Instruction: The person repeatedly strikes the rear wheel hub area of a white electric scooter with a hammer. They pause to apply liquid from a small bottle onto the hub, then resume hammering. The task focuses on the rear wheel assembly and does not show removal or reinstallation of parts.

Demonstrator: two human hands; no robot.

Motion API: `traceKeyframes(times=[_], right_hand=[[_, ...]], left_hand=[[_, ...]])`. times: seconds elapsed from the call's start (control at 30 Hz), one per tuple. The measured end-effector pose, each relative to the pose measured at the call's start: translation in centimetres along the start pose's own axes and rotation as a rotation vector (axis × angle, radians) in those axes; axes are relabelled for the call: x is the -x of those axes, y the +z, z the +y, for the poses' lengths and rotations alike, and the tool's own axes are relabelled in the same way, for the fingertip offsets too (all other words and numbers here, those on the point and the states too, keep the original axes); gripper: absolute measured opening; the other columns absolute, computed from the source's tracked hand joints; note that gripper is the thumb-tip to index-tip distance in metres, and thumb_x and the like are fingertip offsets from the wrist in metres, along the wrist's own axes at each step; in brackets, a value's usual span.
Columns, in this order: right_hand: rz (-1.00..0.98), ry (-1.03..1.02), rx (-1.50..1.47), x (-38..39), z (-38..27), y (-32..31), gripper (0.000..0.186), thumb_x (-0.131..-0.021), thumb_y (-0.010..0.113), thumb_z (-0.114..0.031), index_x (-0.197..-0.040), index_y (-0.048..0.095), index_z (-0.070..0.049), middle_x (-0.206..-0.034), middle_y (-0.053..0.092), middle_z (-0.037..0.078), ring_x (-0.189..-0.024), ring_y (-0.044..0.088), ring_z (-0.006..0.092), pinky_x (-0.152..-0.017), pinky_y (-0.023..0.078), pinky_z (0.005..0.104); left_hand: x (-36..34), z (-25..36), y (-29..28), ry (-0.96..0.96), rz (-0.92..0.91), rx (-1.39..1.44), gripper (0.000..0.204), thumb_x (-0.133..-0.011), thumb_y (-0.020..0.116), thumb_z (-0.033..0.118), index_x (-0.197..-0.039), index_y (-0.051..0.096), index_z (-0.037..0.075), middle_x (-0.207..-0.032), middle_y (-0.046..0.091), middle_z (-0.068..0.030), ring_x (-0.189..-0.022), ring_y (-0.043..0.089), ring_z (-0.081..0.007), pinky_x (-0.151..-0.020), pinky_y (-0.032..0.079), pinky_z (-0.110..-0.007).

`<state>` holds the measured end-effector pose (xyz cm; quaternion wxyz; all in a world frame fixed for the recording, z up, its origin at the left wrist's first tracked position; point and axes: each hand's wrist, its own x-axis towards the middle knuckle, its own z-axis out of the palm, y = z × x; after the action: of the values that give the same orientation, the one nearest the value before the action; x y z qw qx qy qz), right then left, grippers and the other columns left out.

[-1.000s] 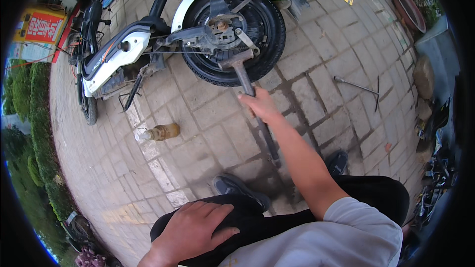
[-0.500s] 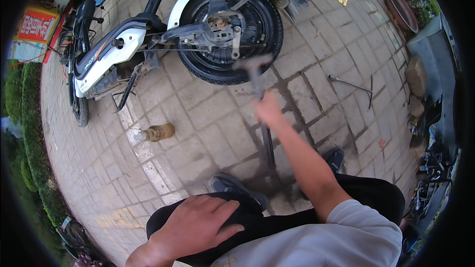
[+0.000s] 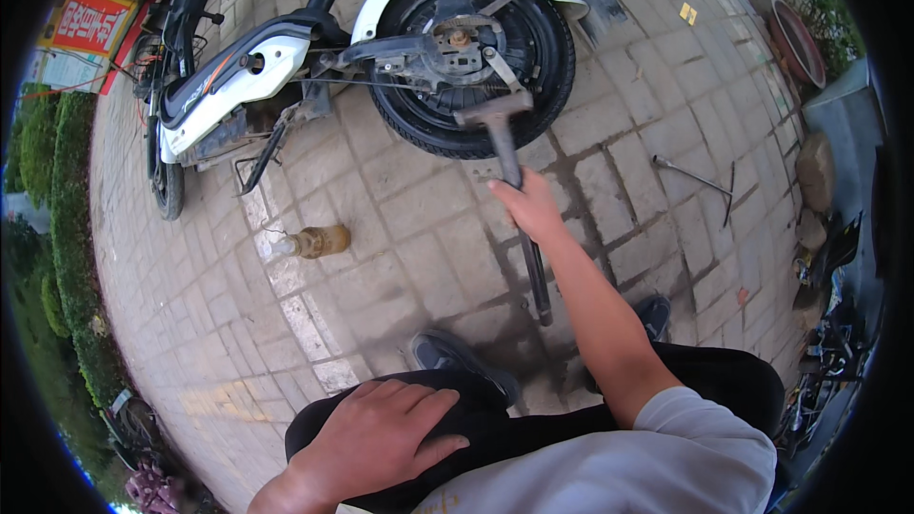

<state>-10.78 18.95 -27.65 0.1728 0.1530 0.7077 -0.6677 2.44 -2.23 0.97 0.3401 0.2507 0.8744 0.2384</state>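
My right hand (image 3: 530, 207) is wrapped around the handle of a hammer (image 3: 505, 145), well up toward its head. The long handle slants down toward my shoes. Its metal head is in front of the lower rear wheel (image 3: 402, 124) of a white and black electric scooter (image 3: 249, 76), close to the lower end of a brake lever arm (image 3: 505, 70) on the hub. Whether the head touches the arm I cannot tell. My left hand (image 3: 381, 438) lies flat on my left knee, fingers stretched and holding nothing.
On the paving lies a plastic bottle (image 3: 320, 241) of yellowish liquid. A lug wrench (image 3: 693, 178) rests to the right, near stones (image 3: 817, 171) and a metal bin of parts (image 3: 838, 352). The scooter's kickstand (image 3: 262, 162) juts out. A yellow packet (image 3: 687, 13) lies farther back.
The brake lever arm has swung, its lower end now further right. The hammer head, blurred before, is sharper and beside that end. The view has shifted slightly; my left hand stays put.
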Motion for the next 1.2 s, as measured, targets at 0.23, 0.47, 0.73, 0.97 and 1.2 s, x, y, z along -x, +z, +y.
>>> traceKeyframes(times=[0.23, 0.47, 0.73, 0.97, 1.2], right_hand=[[0.682, -0.043, -1.015, 0.5, -3.2, -8.9, 0.023, -0.092, 0.06, -0.016, -0.074, 0.046, -0.01, -0.058, 0.044, -0.001, -0.044, 0.044, 0.0117, -0.041, 0.039, 0.0286], [-0.093, 0.128, 0.238, -0.2, 4.6, -0.6, 0.028, -0.08, 0.065, -0.022, -0.077, 0.061, 0.006, -0.069, 0.065, 0.02, -0.066, 0.066, 0.0263, -0.057, 0.051, 0.0406], [-0.904, -0.243, 0.646, 8.1, -0.6, 11.3, 0.033, -0.077, 0.063, -0.022, -0.099, 0.066, 0.002, -0.094, 0.068, 0.026, -0.089, 0.067, 0.04, -0.077, 0.052, 0.0485], [0.092, -0.013, -0.084, 0.7, -0.4, -0.4, 0.022, -0.087, 0.068, -0.018, -0.08, 0.054, -0.003, -0.058, 0.051, 0.001, -0.041, 0.047, 0.0108, -0.038, 0.037, 0.0287], [0.757, -0.147, -0.915, 0.0, -4.6, -9.6, 0.021, -0.09, 0.059, -0.013, -0.071, 0.05, -0.008, -0.058, 0.05, 0.003, -0.047, 0.047, 0.0136, -0.045, 0.041, 0.0302]], left_hand=[[-0.3, 0.1, 0.1, 0.066, -0.009, -0.046, 0.042, -0.084, 0.071, 0.038, -0.111, 0.065, 0.006, -0.1, 0.069, -0.0086, -0.092, 0.066, -0.0262, -0.08, 0.053, -0.036], [-0.9, 0.8, 0.2, 0.071, -0.015, -0.059, 0.043, -0.084, 0.071, 0.038, -0.111, 0.064, 0.006, -0.101, 0.069, -0.0083, -0.092, 0.066, -0.0257, -0.08, 0.052, -0.036], [-1.0, 1.5, 0.0, -0.037, -0.013, -0.044, 0.043, -0.083, 0.072, 0.038, -0.112, 0.065, 0.007, -0.102, 0.069, -0.0088, -0.094, 0.066, -0.0268, -0.083, 0.053, -0.037], [-0.6, 0.6, 0.0, -0.014, -0.008, -0.039, 0.043, -0.083, 0.072, 0.037, -0.112, 0.065, 0.006, -0.103, 0.069, -0.0092, -0.093, 0.066, -0.0277, -0.082, 0.053, -0.037], [-0.7, -0.3, -0.1, 0.044, -0.058, -0.057, 0.042, -0.083, 0.072, 0.037, -0.111, 0.065, 0.006, -0.102, 0.069, -0.0085, -0.091, 0.066, -0.0269, -0.079, 0.053, -0.037]])
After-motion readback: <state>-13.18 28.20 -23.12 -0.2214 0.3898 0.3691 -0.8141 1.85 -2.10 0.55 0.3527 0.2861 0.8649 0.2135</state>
